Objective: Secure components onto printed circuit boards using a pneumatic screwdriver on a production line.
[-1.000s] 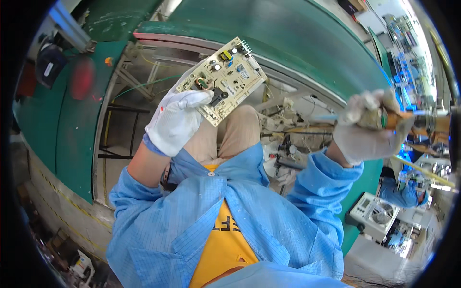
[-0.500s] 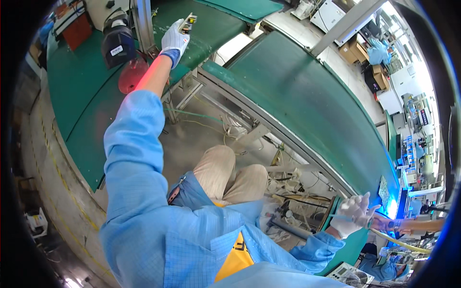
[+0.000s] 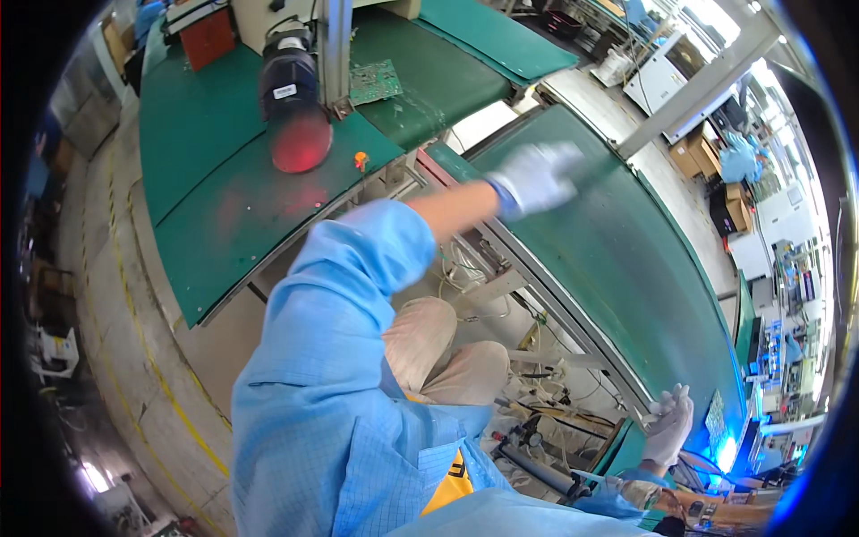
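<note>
My left hand [image 3: 541, 179], in a white glove with a blue cuff, is above the green conveyor belt [image 3: 617, 242]. It is smeared by motion, but its fingers look stretched out and nothing shows in them. At the lower right, my right hand [image 3: 669, 428], also gloved, is raised beside the belt's near end with loosely bent fingers and no object visible in it. A green circuit board [image 3: 376, 82] lies on the far belt section, next to a metal post. Another circuit board [image 3: 716, 416] is on the belt by the blue light, close to my right hand.
A black lamp-like device [image 3: 288, 80] casts red light onto the green table [image 3: 201, 192] at left. A small orange object [image 3: 361, 161] sits near that table's edge. Another person's forearm [image 3: 729, 508] reaches in at lower right. Cables and pipes [image 3: 537, 438] run under the belt frame.
My left hand has swung right and nearer, away from the far belt section. The circuit board it held now lies there. My right hand's fingers have drawn closer together.
</note>
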The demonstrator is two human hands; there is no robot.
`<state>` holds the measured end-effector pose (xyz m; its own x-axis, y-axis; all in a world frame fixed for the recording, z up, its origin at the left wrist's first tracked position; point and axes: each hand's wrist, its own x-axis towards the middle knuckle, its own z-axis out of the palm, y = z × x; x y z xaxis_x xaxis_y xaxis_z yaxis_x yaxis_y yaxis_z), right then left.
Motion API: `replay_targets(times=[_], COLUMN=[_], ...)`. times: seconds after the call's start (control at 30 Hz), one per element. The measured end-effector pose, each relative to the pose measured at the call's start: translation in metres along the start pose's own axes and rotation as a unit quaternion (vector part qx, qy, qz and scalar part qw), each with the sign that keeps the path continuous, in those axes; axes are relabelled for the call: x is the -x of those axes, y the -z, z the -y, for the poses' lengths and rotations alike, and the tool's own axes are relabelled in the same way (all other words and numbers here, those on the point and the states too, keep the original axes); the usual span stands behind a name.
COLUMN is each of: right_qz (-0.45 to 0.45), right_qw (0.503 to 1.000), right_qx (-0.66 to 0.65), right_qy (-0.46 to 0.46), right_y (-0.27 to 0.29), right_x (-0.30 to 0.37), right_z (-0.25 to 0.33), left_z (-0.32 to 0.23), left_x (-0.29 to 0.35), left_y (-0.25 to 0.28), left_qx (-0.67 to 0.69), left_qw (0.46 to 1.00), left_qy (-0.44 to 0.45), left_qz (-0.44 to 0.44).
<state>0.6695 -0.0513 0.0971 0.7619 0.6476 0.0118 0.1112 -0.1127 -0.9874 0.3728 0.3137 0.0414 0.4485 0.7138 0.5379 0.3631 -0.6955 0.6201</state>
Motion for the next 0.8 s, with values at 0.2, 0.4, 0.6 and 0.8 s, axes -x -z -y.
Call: replay_targets(times=[0.2,0.4,0.6,0.8], right_qz=[0.039,-0.094,-0.106,-0.105], right_qw=[0.946,0.676,0.778,0.771], right_qx=[0.311,0.73,0.612,0.608], right_qy=[0.081,0.019,0.098,0.156], right_y=[0.073,0.254,0.339,0.344], right_x=[-0.128,-0.262,-0.358,-0.401], right_z=[0.002,-0.068,-0.132,-0.152], left_z=[-0.131,-0.153,-0.163,-0.159], left_x=[0.051,0.062,0.057,0.055], left_y=[-0.086,-0.122,-0.146,-0.149], left_qx=[-0.05,-0.122,-0.13,-0.155], left_qw=[0.957,0.94,0.93,0.924], left_qy=[-0.19,-0.238,-0.266,-0.287], left_qz=[0.215,0.212,0.219,0.2])
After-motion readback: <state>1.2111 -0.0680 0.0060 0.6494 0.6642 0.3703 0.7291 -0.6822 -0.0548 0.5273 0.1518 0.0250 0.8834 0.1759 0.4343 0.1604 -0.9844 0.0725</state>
